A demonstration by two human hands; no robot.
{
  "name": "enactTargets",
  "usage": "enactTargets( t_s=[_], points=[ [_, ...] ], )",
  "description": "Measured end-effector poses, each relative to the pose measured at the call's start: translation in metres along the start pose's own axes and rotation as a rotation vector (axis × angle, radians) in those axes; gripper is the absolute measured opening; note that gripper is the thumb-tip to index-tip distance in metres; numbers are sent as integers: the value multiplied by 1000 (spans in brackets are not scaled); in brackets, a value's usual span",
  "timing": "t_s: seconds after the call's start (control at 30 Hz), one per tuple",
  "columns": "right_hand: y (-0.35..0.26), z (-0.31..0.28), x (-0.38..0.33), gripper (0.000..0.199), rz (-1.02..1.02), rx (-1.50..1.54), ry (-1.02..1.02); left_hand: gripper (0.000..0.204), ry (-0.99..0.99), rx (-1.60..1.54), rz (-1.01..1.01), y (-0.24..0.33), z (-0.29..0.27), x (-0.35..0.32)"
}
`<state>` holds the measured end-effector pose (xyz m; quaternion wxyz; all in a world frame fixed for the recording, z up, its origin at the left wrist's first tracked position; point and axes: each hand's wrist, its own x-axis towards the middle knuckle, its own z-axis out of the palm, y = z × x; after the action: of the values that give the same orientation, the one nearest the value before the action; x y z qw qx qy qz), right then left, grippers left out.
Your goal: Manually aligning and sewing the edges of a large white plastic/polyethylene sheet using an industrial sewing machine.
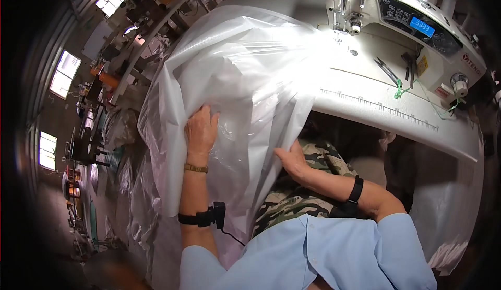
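Note:
A large sheet of translucent white plastic (235, 81) spreads in loose folds from under the sewing machine's needle area down over my lap. My left hand (202, 131) is closed on a fold in the sheet's left part, its fingertips partly lost in the material. At the sheet's right edge, my right hand (293, 159) grips the border, thumb on top and the other fingers mostly hidden behind it. The white sewing machine (386, 24) stands at the far right, with a bright lamp glare where the sheet meets the needle.
On the machine bed (355, 81) lie tweezers (387, 72) and a small dark tool (408, 70), with green thread (401, 89) beside them. A ruler strip (378, 106) runs along the front edge. Cluttered workbenches (146, 44) and more plastic (122, 128) fill the left.

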<state>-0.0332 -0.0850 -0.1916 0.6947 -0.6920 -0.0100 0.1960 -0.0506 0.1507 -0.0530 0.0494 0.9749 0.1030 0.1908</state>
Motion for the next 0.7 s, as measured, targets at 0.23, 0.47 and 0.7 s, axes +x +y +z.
enactTargets(
  t_s=[0.23, 0.47, 0.7],
  points=[
    [-53, -47, -39, 28, 270, 148, -388, 21, 80, -118, 151, -13, 9, 23],
    [-108, -129, -91, 32, 180, 672, -748, 19, -158, -57, 45, -1, -13, 2],
    [-47, -122, -89, 33, 355, 515, -623, 19, -293, -19, 168, 68, -72, -42]
  ],
)
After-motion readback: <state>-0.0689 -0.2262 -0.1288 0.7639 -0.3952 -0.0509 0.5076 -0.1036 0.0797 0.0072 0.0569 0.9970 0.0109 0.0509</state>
